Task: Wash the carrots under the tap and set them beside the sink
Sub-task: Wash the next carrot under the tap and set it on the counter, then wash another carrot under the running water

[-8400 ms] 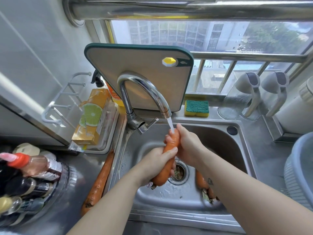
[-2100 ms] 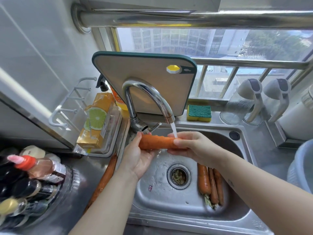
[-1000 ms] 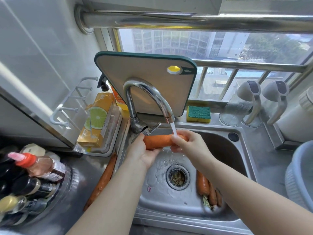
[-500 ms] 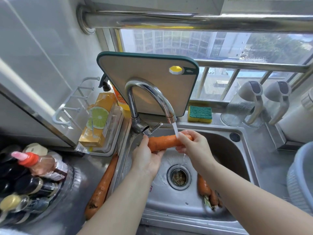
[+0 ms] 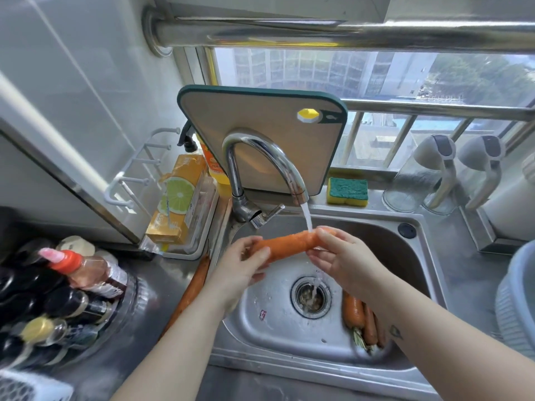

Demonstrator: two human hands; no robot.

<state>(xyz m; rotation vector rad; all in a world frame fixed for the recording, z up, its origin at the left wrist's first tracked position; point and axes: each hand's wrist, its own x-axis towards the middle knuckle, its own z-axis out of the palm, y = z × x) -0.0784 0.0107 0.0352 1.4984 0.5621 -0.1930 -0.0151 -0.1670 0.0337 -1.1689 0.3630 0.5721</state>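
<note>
Left grip [image 5: 240, 267] and right grip [image 5: 341, 259] each clasp one end of the carrot [image 5: 285, 246], held level under the tap [image 5: 262, 157] stream. Our worry: wet skin slips, and it drops among the waiting carrots [image 5: 360, 316] in the sink [image 5: 275, 322].

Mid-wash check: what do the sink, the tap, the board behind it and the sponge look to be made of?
Sink: brushed stainless steel, judging by its dull grey sheen and pressed shape. Tap: polished metal, probably chromed, with mirror-like reflections. Cutting board: likely plastic, a matte beige face with a green rim. Sponge: yellow foam under a green scouring layer.
</note>
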